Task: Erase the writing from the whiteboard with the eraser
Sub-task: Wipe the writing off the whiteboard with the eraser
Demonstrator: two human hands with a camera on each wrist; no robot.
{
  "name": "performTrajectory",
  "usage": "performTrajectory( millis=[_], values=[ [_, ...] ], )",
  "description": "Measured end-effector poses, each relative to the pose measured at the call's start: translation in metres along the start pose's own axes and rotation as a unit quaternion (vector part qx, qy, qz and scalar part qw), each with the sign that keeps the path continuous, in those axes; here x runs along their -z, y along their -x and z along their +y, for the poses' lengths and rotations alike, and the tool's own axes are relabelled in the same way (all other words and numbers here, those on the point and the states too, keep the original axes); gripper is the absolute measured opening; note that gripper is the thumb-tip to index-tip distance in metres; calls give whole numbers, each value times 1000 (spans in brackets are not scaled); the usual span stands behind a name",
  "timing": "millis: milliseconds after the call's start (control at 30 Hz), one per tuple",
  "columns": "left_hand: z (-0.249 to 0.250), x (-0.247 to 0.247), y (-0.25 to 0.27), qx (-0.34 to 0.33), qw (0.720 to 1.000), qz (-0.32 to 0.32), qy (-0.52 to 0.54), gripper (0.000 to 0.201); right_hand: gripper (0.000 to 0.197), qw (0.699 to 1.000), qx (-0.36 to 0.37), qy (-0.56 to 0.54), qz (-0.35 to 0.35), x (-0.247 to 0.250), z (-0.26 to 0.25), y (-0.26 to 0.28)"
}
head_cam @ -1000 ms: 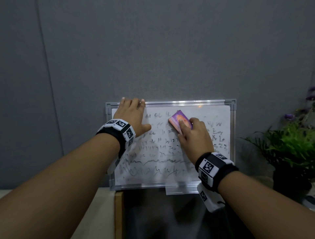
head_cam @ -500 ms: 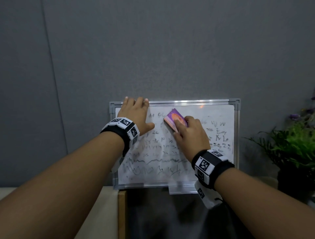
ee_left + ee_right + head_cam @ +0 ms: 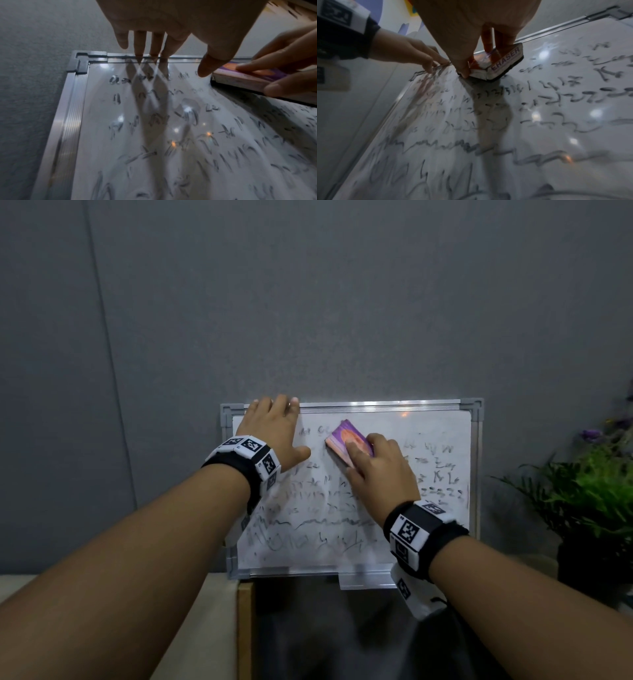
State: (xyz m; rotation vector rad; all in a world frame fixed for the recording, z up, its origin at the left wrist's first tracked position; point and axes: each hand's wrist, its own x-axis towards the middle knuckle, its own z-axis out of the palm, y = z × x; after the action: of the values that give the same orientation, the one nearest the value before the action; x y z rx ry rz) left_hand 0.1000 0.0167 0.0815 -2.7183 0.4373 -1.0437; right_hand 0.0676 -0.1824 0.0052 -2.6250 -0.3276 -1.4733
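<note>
A small whiteboard [image 3: 442, 440] in a metal frame leans against the grey wall, covered with smeared black writing [image 3: 308, 522]. My right hand [image 3: 373, 467] grips a purple-and-orange eraser [image 3: 346, 440] and presses it flat on the board's upper middle. In the right wrist view the eraser [image 3: 503, 65] shows the word ERASER on its side. My left hand [image 3: 274, 429] lies flat on the board's top left, fingertips on the upper frame; the left wrist view shows that hand [image 3: 171, 27] with straight fingers and the eraser [image 3: 240, 79] just right of its thumb.
A potted green plant [image 3: 596, 494] with purple flowers stands right of the board. A beige surface [image 3: 205, 628] with a wooden edge lies below left, and a dark area sits under the board. A small clear tray [image 3: 363, 580] juts from the board's bottom frame.
My right hand has slid the eraser left along the top rows, closer to the left thumb. The left hand stays in place on the board.
</note>
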Motion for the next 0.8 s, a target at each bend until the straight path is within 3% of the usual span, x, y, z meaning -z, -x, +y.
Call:
performTrajectory(
  millis=[233,467,800],
  values=[
    [-3,-1,-1,7,1000,-1,8,92,42,1000,-14,9,27,5,11,3],
    [-28,-7,15,85,996,0,29,95,42,1000,-20,9,19,8,8,3],
    [-37,-13,17,69,997,-10,32,94,42,999,-31,-19,8,1,0,-2]
  ],
)
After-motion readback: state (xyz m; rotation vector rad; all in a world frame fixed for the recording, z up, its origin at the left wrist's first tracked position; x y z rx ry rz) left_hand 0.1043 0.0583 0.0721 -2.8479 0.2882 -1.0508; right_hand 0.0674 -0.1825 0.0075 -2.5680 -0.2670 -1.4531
